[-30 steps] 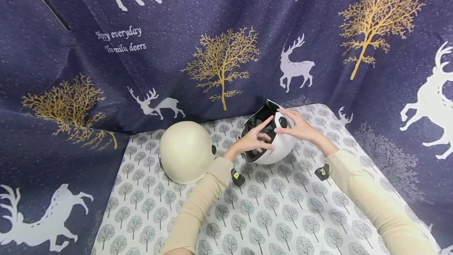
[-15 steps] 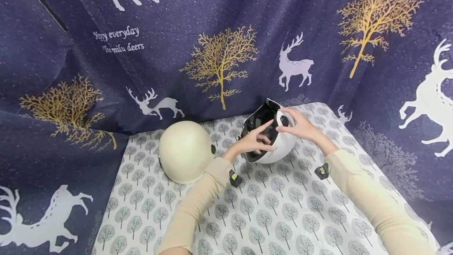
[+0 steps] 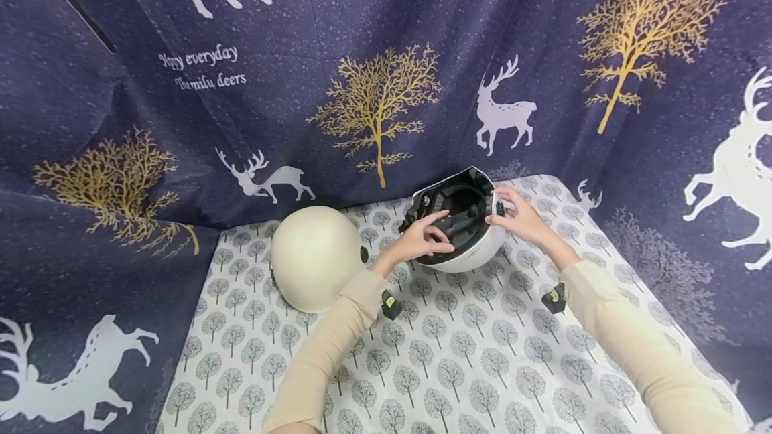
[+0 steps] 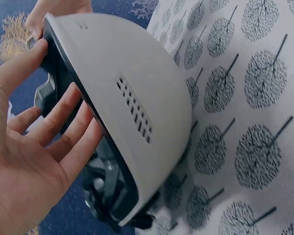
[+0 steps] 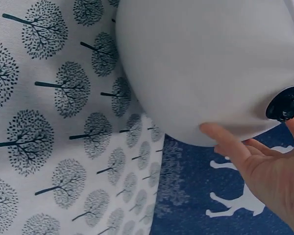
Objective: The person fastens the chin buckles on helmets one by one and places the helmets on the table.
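Note:
A white helmet (image 3: 473, 256) lies on its rounded shell at the table's far right, its black lined opening tilted up toward me. My left hand (image 3: 422, 236) reaches over that opening with fingers spread. In the left wrist view its thumb lies at the rim and its fingertips pass behind the edge, inside the helmet. My right hand (image 3: 523, 220) holds the helmet's right side, thumb and fingers bent around a black round knob (image 5: 285, 104). The right wrist view shows one fingertip against the smooth shell. Strap parts (image 4: 105, 181) hang inside the opening.
A cream helmet (image 3: 317, 260) sits dome up left of my hands, close to my left forearm. Tree-patterned cloth (image 3: 446, 353) covers the table. A dark blue deer-printed curtain (image 3: 277, 119) hangs right behind the table's back edge.
The white helmet has turned so its opening faces further upward and shows more of the inside. My right hand moved slightly right with it; my left hand drew back slightly left.

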Motion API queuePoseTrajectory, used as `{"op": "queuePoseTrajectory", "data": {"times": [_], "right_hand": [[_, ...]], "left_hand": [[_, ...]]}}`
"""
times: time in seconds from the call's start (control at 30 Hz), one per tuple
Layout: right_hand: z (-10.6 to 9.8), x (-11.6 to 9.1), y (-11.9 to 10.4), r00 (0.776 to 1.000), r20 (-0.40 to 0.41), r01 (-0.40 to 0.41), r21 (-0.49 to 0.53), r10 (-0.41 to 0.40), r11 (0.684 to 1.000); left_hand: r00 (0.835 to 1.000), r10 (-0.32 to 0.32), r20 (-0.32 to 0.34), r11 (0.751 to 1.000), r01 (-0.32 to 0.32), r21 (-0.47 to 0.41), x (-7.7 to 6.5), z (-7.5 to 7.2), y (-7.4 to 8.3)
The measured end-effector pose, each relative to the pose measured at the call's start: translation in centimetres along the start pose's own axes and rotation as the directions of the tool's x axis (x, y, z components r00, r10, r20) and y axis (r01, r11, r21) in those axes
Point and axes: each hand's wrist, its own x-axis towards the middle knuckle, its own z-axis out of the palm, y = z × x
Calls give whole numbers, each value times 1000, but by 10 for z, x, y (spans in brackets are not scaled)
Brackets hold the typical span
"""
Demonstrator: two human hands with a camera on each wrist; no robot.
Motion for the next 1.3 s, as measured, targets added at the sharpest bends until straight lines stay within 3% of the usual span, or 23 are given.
{"op": "queuePoseTrajectory", "data": {"times": [0.2,0.3,0.4,0.57,0.73,0.83,1.07,1.1,1.3], "right_hand": [[2,1,8,999,33,-46,88,43,995],[3,1,12,998,44,-56,108,52,993],[4,-1,14,997,47,-65,120,59,991],[8,-5,17,996,44,-86,148,80,985],[9,-8,20,994,39,-106,155,101,982],[8,-10,22,993,33,-116,152,112,982],[7,-12,22,989,52,-143,208,135,968],[7,-12,23,988,59,-149,219,140,964],[6,-13,26,984,98,-168,276,146,946]], "left_hand": [[997,-19,-70,1000,19,-3,-7,-13,-12],[988,-34,-147,999,38,22,-10,-20,-18],[967,-37,-250,998,48,39,-10,-25,-24],[915,-46,-401,999,47,-7,-10,-32,-34],[879,-78,-470,997,64,-46,-12,-37,-39],[878,-84,-472,996,73,-42,-12,-38,-40],[893,-113,-435,994,104,-44,-14,-37,-35],[891,-111,-440,994,105,-38,-11,-36,-41],[882,-120,-455,992,129,-12,-11,-33,-43]]}}
